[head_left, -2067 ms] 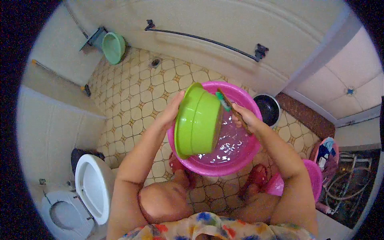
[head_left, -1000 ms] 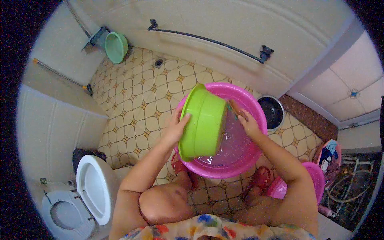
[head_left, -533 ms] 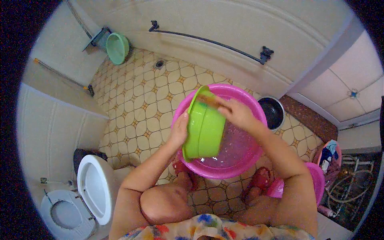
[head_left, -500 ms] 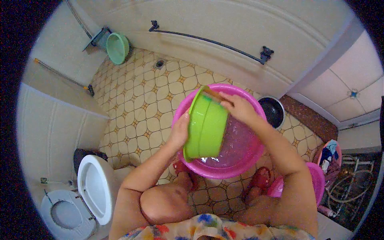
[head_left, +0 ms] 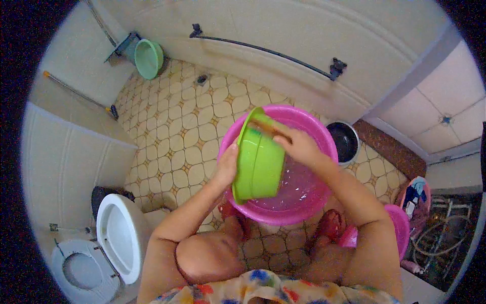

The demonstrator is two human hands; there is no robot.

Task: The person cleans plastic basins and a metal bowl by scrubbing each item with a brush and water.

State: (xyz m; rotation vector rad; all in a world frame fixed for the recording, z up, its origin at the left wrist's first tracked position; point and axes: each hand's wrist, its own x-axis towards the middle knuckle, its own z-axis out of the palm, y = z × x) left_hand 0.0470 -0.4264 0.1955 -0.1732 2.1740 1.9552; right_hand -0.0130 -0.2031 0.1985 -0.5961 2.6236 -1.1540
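A lime-green basin (head_left: pixel 259 164) is tipped on its side above a large pink tub (head_left: pixel 316 200) of water. My left hand (head_left: pixel 229 164) grips the basin's rim on the left, fingers partly hidden behind it. In my right hand (head_left: pixel 301 147) is a wooden-handled scrub brush (head_left: pixel 276 126), closed in the fingers. Its head, with green bristles, lies against the upper outer wall of the basin and is a little blurred.
A dark round pan (head_left: pixel 343 143) sits right of the tub. Another pink basin (head_left: pixel 400 228) and a laundry basket (head_left: pixel 417 200) are at lower right. A white toilet (head_left: pixel 121 238) stands at left. A pale green basin (head_left: pixel 148 59) leans by the far wall near a floor drain (head_left: pixel 202 79).
My right hand and the brush have shifted slightly, the brush head moving a little left and down over the basin wall. The basin has moved slightly left; my left hand keeps its grip.
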